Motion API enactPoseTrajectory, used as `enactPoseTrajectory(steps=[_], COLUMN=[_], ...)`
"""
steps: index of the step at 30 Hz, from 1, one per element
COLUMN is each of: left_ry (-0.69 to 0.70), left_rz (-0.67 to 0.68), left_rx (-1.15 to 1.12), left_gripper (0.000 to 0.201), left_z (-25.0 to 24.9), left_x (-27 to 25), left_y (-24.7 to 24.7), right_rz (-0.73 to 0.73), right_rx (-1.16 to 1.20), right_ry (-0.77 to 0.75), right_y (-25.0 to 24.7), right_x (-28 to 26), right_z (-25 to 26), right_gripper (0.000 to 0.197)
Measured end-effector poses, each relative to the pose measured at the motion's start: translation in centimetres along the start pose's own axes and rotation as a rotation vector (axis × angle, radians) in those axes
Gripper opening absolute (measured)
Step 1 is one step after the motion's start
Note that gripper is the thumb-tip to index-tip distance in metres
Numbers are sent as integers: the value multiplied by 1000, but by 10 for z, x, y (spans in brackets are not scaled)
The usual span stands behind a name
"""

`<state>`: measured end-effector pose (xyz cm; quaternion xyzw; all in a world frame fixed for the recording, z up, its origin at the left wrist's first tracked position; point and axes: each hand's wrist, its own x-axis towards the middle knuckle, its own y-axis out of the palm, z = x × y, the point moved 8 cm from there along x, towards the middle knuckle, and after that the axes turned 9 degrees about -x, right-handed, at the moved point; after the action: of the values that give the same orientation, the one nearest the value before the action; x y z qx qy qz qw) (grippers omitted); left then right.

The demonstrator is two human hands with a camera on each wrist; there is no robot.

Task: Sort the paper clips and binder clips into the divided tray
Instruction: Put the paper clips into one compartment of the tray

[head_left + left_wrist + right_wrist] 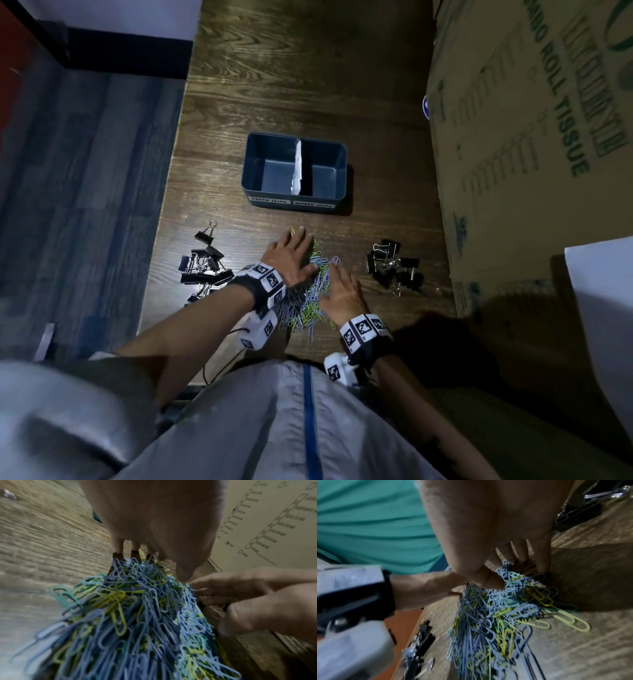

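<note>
- Left hand covers the far-left part of the paper clip pile; its fingertips on the wrist view are sunk behind the clips.
- Right hand hides the pile's right edge.
- Tray label on the right compartment too blurred to read.
- Cardboard box cut off by the top and right edges.
- Left binder clips smeared on the right wrist view.

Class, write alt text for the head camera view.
Both hands, left hand and right hand, press on a pile of paper clips. An empty divided tray sits beyond, with binder clips at either side.
</note>
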<state>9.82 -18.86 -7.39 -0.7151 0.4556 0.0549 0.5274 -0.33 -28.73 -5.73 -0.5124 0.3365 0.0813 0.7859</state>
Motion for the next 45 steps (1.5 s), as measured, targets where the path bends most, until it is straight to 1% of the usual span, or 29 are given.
enactPoseTrajectory(steps=[2,4,6,8,10,12,14,16,19,22,24,26,28,32,36,37,40,43,45], left_ry=[48,100,170,241,237,150,33,-20,15,65,97,139,137,130,102,104,110,177,190], left_rz=[43,58,49,-26,-114,-157,-127,-80,-41,80,115,63,7,-130,-195,-205,-271,-315,-363], left_rx=[35,64,85,54,20,20,-6,-48,-52,45,109,140,135,-60,-195,-224,-272,-331,-373], left_gripper=[75,71,69,63,60,61,66,71,76,71,72,75,74,50,27,20,10,12,11], left_z=[-9,-13,-16,-18,-9,11,32,41,32,17,13,14,18,23,26,29,38,37,35], left_x=[-4,-14,-28,-41,-52,-56,-52,-41,-21,-18,-26,-33,-38,-42,-44,-44,-50,-59,-66], left_y=[11,23,28,20,9,1,-2,-5,-10,2,10,12,14,3,-14,-16,-26,-40,-56], right_rz=[64,62,-9,-98,-122,-96,-63,-26,17,-42,-92,-134,-162,-160,-161,-172,-211,-216,-212], right_rx=[-25,-49,-49,-4,61,67,8,-72,-169,-270,-263,-222,-195,-114,-17,-8,40,61,55], right_ry=[-27,-46,-69,-71,-24,10,1,-16,-67,-142,-169,-183,-164,-122,-58,-49,-64,-110,-137], right_y=[9,14,12,6,1,-4,-7,-5,4,10,11,8,5,0,-14,-18,-30,-41,-49], right_x=[-1,-2,0,3,8,15,21,24,22,13,10,9,10,18,25,26,25,23,21], right_z=[0,-3,-7,-13,-18,-17,-8,4,22,33,32,30,26,23,19,18,17,18,19], right_gripper=[86,87,82,76,78,82,84,86,84,77,75,68,61,50,19,15,18,16,15])
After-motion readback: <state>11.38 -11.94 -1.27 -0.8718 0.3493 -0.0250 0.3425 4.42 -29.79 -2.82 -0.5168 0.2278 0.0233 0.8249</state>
